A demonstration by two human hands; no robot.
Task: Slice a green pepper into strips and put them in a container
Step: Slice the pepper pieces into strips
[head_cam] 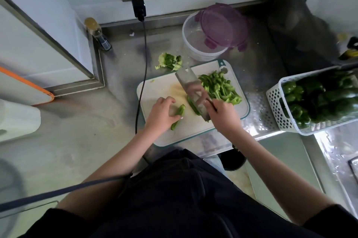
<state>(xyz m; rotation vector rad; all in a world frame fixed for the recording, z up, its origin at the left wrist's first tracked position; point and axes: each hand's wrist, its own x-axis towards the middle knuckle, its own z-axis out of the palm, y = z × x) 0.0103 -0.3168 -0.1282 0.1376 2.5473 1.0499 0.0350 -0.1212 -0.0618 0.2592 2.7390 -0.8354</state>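
Observation:
A white cutting board (164, 90) with a teal rim lies on the steel counter. A pile of green pepper strips (219, 87) covers its right part. My right hand (222, 116) grips the handle of a cleaver (190, 87), whose blade stands between the pile and another green piece (192, 106). My left hand (161, 114) holds a pepper piece (179, 115) down on the board with curled fingers. Behind the board stands a clear round container (195, 43) with its purple lid (224, 24) leaning on the rim.
Pepper core scraps (170, 61) lie behind the board. A white perforated basket (279, 105) of whole green peppers sits at the right by the sink. A black cable (142, 74) hangs from the wall socket past the board's left edge. A small bottle (97, 34) stands at the back left.

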